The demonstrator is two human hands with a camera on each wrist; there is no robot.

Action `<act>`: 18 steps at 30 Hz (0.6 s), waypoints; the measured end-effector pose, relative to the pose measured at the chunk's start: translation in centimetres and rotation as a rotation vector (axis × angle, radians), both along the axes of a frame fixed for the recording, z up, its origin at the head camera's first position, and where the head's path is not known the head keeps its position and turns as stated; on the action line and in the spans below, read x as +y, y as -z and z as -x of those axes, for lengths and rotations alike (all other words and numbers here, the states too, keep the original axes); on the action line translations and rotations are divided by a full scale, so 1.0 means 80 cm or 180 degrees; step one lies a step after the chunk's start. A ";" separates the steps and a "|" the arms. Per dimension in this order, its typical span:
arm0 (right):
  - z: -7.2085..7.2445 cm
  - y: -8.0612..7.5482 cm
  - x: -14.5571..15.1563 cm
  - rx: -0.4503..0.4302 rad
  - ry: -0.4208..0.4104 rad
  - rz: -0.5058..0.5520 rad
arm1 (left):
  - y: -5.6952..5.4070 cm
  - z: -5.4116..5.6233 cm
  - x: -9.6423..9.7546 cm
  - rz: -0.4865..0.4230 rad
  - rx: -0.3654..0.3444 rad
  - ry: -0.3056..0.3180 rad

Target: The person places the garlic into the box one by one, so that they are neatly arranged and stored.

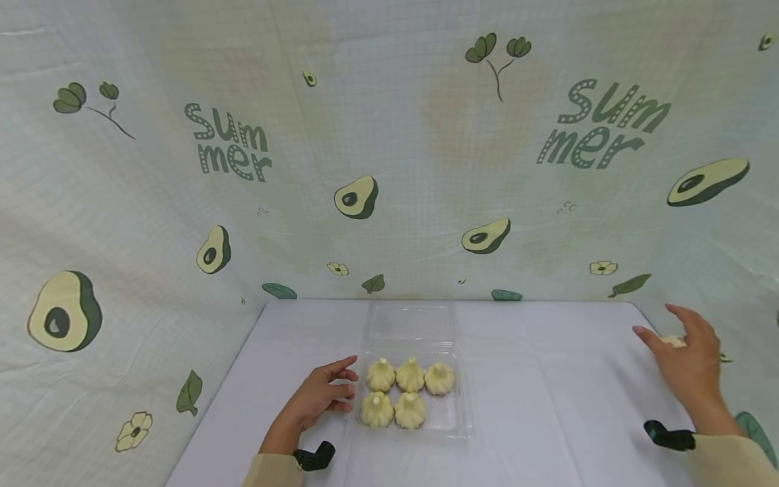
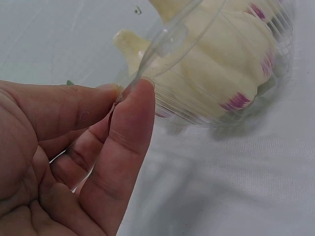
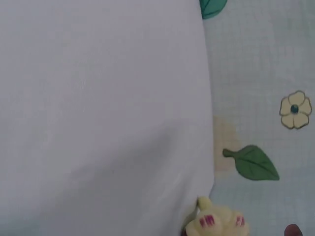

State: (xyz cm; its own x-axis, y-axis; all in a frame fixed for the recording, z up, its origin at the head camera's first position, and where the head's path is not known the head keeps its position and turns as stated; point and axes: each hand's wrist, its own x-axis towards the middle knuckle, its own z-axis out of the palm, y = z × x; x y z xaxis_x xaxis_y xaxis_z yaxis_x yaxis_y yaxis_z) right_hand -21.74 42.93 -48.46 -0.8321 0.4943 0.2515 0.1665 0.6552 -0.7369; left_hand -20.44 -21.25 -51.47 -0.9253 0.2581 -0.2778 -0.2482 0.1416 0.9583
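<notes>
In the head view, a clear plastic clamshell box [image 1: 447, 423] lies with its lid [image 1: 410, 325] folded back. Inside it sit several pale garlic bulbs [image 1: 410, 410], in a far row of three and a near row of two. My left hand [image 1: 313, 399] is at the box's left side; in the left wrist view its thumb and forefinger pinch the box's thin rim [image 2: 162, 44]. Far to the right, my right hand [image 1: 690, 365] is raised by the table edge. It holds another garlic bulb [image 3: 219, 222] with purple marks, mostly hidden behind the hand in the head view.
A white cloth covers the table [image 1: 548, 392]. Behind it and along both sides hangs a pale curtain [image 1: 414, 135] printed with avocados, leaves and lettering. A black strap [image 1: 669, 436] is on the right wrist, another strap [image 1: 314, 456] on the left.
</notes>
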 end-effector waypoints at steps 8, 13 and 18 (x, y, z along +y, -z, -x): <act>0.006 0.019 0.036 -0.0103 0.0172 0.0025 | -0.003 0.000 0.000 0.0011 -0.0001 -0.0009; 0.010 0.038 0.053 -0.0084 0.0058 -0.0134 | -0.004 -0.001 0.001 0.0011 -0.0006 -0.0022; 0.012 0.056 0.063 -0.0207 0.0044 -0.0134 | -0.005 -0.001 0.002 0.0037 -0.0011 -0.0018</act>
State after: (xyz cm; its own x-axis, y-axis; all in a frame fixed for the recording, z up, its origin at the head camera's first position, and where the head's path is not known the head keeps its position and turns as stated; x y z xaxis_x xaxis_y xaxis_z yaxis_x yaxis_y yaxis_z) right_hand -22.73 48.00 -52.96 -0.8406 0.4959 0.2181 0.2222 0.6828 -0.6960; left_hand -20.32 -21.13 -51.09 -0.9257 0.2498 -0.2840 -0.2524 0.1513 0.9557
